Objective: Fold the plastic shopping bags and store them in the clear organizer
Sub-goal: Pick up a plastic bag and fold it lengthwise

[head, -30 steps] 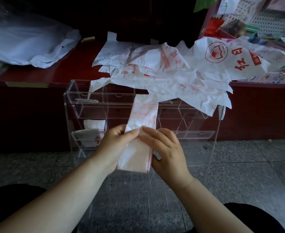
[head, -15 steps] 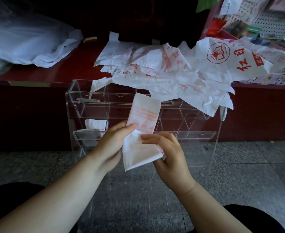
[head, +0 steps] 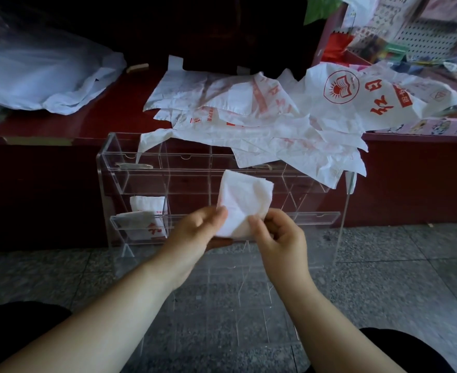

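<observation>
Bag (head: 244, 200) is now folded in half, shorter than before; my left hand (head: 195, 232) and right hand (head: 281, 238) pinch it before the organizer (head: 316, 217), almost ready to store.

One wide-angle head-worn camera looked forward and down from close above the left hand (head: 195, 234) and right hand (head: 279, 239), across the clear organizer (head: 106, 157) on the floor (head: 389, 254) toward the counter (head: 125, 103).
</observation>
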A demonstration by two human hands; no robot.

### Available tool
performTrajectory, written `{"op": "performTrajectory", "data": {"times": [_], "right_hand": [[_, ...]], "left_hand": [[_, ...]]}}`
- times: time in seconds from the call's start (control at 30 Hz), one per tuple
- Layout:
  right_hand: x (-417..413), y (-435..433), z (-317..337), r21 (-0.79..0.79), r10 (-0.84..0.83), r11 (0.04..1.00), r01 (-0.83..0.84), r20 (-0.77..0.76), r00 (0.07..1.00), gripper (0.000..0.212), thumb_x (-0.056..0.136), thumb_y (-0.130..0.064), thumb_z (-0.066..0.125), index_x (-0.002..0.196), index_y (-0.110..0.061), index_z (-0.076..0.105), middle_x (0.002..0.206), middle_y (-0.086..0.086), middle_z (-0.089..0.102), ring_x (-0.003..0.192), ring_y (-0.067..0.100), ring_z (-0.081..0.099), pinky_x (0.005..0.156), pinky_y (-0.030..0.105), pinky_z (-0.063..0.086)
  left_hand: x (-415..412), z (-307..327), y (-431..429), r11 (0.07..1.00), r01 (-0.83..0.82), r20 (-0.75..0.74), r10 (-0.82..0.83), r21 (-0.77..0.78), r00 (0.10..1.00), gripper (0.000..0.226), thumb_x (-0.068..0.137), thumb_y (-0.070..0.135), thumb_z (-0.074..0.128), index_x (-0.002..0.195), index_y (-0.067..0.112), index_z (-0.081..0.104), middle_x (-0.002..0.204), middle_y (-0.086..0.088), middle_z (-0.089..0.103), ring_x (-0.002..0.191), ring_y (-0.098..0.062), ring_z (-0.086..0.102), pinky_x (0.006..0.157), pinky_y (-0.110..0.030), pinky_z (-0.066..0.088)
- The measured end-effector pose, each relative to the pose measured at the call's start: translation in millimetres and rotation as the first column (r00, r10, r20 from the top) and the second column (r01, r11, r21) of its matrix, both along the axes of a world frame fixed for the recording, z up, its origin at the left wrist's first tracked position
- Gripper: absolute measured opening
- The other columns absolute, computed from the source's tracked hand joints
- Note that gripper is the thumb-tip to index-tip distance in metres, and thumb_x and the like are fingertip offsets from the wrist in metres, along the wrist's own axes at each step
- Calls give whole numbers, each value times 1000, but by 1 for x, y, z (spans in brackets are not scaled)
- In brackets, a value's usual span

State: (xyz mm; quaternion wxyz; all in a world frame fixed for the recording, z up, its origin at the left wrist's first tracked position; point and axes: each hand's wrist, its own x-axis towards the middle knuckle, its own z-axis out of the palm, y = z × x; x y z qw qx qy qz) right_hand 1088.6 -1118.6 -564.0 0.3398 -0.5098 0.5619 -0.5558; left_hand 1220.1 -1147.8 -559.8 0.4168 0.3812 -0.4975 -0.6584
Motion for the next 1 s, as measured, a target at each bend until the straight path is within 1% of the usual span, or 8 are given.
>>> {"op": "performTrajectory", "data": {"times": [0.07, 0.1, 0.2, 0.33, 0.47, 0.57, 0.8, 1.0], "right_hand": [[2, 1, -1, 27, 15, 1000, -13, -74, 997, 20, 85, -10, 60, 67, -16, 56, 50, -13, 52, 45, 2, 41, 45, 12, 30], [3, 1, -3, 47, 18, 999, -13, -102, 995, 20, 85, -11, 61, 67, -18, 55, 51, -14, 53, 45, 2, 42, 45, 12, 30], [5, 1, -2, 91, -2, 996, 13, -122, 993, 22, 84, -13, 62, 66, -23, 54, 52, -11, 55, 49, 0, 47, 47, 12, 34], [2, -2, 3, 209, 13, 977, -39, 122, 992, 11, 85, -15, 62, 84, -19, 51, 78, -4, 56, 62, -5, 53, 56, 10, 43], [-3, -3, 0, 298, 92, 934, -195, 326, 941, 71, 60, -42, 73, 122, -25, 43, 116, 1, 57, 103, 15, 59, 84, 26, 49], [-4, -5, -1, 270, 56, 950, -160, 354, 933, 46, 59, -34, 67, 103, -35, 52, 112, 2, 60, 100, 19, 60, 83, 30, 51], [-16, -9, 10, 203, 176, 939, -279, 414, 893, 19, 83, 3, 57, 82, -16, 63, 71, -3, 67, 66, 10, 61, 58, 21, 48], [-21, -11, 7, 257, 137, 930, -263, 423, 896, 13, 84, -1, 57, 84, -13, 59, 73, -2, 66, 68, 12, 60, 58, 23, 47]], "left_hand": [[-3, 2, 2, 992, -102, 91, 109, -78, 990, 4, 82, 22, 66, 83, 23, 62, 71, 18, 70, 72, 8, 63, 65, -5, 46], [-4, 0, 2, 980, -161, 132, 176, -116, 976, 11, 84, 15, 63, 78, 24, 61, 63, 20, 68, 65, 9, 61, 60, -3, 45], [-3, -3, 1, 956, -247, 212, 278, -160, 937, 18, 85, 11, 60, 70, 20, 61, 62, 9, 65, 62, -2, 59, 57, -9, 44], [-1, -4, -1, 955, -197, 287, 257, -222, 923, 19, 83, 11, 63, 65, 18, 60, 63, 6, 62, 60, -5, 55, 52, -10, 39], [0, -5, 0, 973, -40, 374, 124, -226, 919, 21, 79, 15, 67, 60, 18, 61, 49, 13, 59, 49, 3, 52, 49, -10, 39], [1, -8, 0, 971, -18, 443, 125, -239, 888, 32, 74, 20, 72, 54, 8, 50, 44, 10, 48, 45, -2, 43, 47, -14, 32], [6, -4, -7, 982, 14, 465, 76, -186, 882, 34, 74, 14, 73, 53, 10, 46, 43, 10, 43, 41, 0, 38, 44, -11, 28], [9, -5, -11, 990, -143, 210, 138, 11, 968, 20, 78, -1, 63, 64, 11, 57, 47, 13, 58, 50, 7, 52, 50, -4, 39]]}}
